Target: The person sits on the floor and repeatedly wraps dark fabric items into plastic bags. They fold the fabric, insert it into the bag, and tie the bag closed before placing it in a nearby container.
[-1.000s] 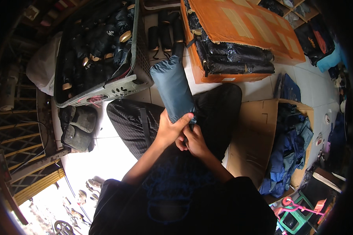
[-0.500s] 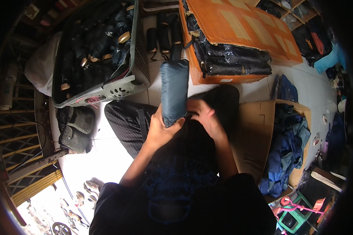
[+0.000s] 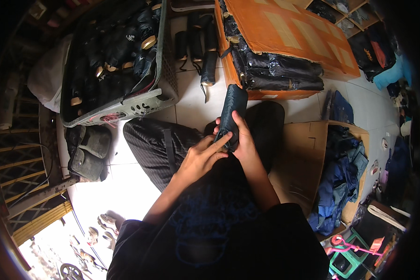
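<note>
A dark blue-green rolled bundle (image 3: 233, 105), shaped like a folded umbrella in a fabric sleeve, is held in front of my lap, its top leaning slightly right. My right hand (image 3: 244, 138) is closed around its lower half, thumb along the near side. Fingers of my left hand (image 3: 201, 155) are closed on the bundle's bottom end, where the fabric looks gathered; the fingertips partly hide that end. Beyond it, several similar dark rolls (image 3: 195, 45) lie on the tiles. One nearer roll (image 3: 209, 69) has a pale end and a strap.
A grey plastic basket (image 3: 169, 79) full of dark rolls stands at the far left. An orange cardboard box (image 3: 284, 28) holds more plastic-wrapped ones. To my right is an open carton (image 3: 299, 149) with blue cloth (image 3: 338, 182). Dark pouches (image 3: 88, 151) lie at left on the tiles.
The bundle has turned from its broad face to a narrower side and shifted right. My right hand now grips it; my left has moved to its bottom end.
</note>
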### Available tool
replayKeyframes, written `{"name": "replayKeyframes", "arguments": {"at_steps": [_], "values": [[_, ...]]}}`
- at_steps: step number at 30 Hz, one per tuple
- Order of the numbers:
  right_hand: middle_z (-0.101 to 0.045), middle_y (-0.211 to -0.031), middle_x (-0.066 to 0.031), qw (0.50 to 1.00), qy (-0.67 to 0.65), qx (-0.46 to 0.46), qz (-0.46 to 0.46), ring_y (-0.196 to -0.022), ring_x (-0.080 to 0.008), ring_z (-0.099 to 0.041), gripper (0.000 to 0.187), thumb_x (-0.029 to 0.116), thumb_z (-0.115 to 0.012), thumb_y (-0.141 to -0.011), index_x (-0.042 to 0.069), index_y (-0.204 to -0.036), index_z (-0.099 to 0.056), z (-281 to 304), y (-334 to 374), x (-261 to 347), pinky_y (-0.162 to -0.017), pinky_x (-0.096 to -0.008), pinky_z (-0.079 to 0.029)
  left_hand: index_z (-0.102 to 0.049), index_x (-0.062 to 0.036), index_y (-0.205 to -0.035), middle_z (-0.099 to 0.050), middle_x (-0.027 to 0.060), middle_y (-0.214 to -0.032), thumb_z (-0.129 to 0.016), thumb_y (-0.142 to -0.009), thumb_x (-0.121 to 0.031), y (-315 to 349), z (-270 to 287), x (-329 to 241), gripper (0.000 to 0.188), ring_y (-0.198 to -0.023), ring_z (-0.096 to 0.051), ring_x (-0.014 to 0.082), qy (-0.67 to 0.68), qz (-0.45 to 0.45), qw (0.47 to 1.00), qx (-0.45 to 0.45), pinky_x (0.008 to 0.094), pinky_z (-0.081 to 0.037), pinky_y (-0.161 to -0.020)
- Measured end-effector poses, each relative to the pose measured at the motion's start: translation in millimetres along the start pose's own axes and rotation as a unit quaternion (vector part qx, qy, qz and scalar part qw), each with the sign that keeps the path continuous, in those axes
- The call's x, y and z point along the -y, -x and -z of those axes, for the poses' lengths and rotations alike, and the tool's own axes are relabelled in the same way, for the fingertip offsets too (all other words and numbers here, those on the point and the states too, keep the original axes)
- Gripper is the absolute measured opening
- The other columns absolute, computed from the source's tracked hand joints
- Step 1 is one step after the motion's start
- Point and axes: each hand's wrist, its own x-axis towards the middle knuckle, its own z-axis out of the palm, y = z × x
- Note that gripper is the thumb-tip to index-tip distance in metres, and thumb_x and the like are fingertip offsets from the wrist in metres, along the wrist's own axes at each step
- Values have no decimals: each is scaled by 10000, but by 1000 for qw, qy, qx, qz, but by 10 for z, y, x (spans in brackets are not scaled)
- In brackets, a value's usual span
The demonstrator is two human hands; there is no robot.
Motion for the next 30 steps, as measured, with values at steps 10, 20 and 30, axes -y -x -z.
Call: {"name": "replayKeyframes", "arguments": {"at_steps": [10, 20, 30], "values": [[-592, -817, -94, 999, 24, -23, 43, -676, -185, -609, 282, 231, -644, -868, 47, -1032, -507, -189, 54, -15, -616, -315, -525, -595, 14, -1032, -675, 142, -890, -760, -739, -69, 45, -105, 171, 346, -841, -673, 250, 50, -33, 995, -77, 349, -493, -830], [-512, -1059, -51, 983, 164, 37, 69, -919, -112, -543, 504, 50, -598, -877, 35, -1306, -335, -135, 76, -348, -786, -261, -482, -446, 18, -1144, -648, 143, -925, -656, -839, 28, 195, -297, 560, 370, -858, -653, 190, 307, 69, 926, -209, 303, -508, -800], [-510, -1107, -84, 984, 152, 88, -37, -920, -198, -592, 583, 112, -604, -888, 119, -1366, -271, 138, 19, -329, -633, -356, -556, -408, -41, -1244, -529, 67, -890, -589, -912, -133, 135, -1, 697, 389, -765, -497, 107, 229, 265, 918, -189, 241, -423, -654]]}}
